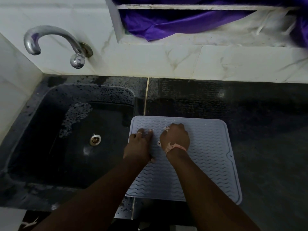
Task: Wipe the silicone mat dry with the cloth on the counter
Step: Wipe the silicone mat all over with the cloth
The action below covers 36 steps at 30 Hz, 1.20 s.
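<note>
The pale blue silicone mat (208, 155) with wavy ridges lies flat on the dark counter, its left edge at the sink's rim. Both my hands are on its left half. My left hand (139, 145) rests palm down near the mat's left edge, fingers stretched forward and touching the ridges. My right hand (175, 137), with a pink thread at the wrist, sits beside it with fingers curled under; nothing shows in its grip. No cloth is visible on the counter.
A dark wet sink (75, 130) with a metal drain (95, 139) lies to the left, under a chrome tap (50, 40). Purple fabric (175, 24) hangs on the window ledge behind. Dark counter (266, 130) extends right of the mat, wet near the wall.
</note>
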Available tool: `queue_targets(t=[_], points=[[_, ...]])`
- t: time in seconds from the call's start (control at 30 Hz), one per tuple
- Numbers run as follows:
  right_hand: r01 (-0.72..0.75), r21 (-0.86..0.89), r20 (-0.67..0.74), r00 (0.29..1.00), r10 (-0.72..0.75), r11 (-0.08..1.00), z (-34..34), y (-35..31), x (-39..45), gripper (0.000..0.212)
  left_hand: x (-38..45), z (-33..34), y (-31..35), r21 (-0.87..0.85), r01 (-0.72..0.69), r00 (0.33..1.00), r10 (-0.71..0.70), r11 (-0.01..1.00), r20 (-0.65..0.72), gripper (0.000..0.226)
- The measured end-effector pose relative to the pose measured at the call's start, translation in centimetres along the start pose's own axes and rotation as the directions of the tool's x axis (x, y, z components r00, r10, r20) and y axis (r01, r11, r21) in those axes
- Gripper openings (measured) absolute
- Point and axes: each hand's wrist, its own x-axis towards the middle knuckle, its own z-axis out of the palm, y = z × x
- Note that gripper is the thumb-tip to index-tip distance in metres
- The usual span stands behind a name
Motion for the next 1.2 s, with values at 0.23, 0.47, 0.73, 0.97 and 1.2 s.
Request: queue_targets(t=[0.23, 0.47, 0.73, 0.97, 1.2], points=[[0.06, 0.177, 0.137, 0.987, -0.085, 0.982, 1.0, -2.9, 0.4, 0.025, -0.1, -0.1, -0.1, -0.01, 0.017, 1.0, -0.017, 1.0, 0.004, 0.104], [-0.222, 0.585, 0.155, 0.975, 0.161, 0.78, -2.8, 3.0, 2.6, 0.028, -0.1, -0.2, -0.4, -0.011, -0.005, 1.0, 0.005, 1.0, 0.023, 0.116], [-0.256, 0.064, -0.189, 0.946, 0.263, 0.965, -3.1, 7.1, 1.5, 0.029, -0.1, -0.1, -0.5, -0.008, -0.02, 1.0, 0.02, 1.0, 0.011, 0.118], [-0.09, 0.118, 0.0, 0.996, 0.09, 0.989, 0.8, -1.4, -1.1, 0.027, -0.3, -0.2, -0.3, 0.013, -0.027, 0.999, 0.028, 1.0, -0.028, 0.099], [-0.16, 0.382, 0.068, 0.987, 0.145, 0.91, -1.2, 1.1, 0.8, 0.024, -0.3, -0.6, -0.3, 0.028, -0.031, 0.999, 0.03, 0.999, 0.022, 0.11]])
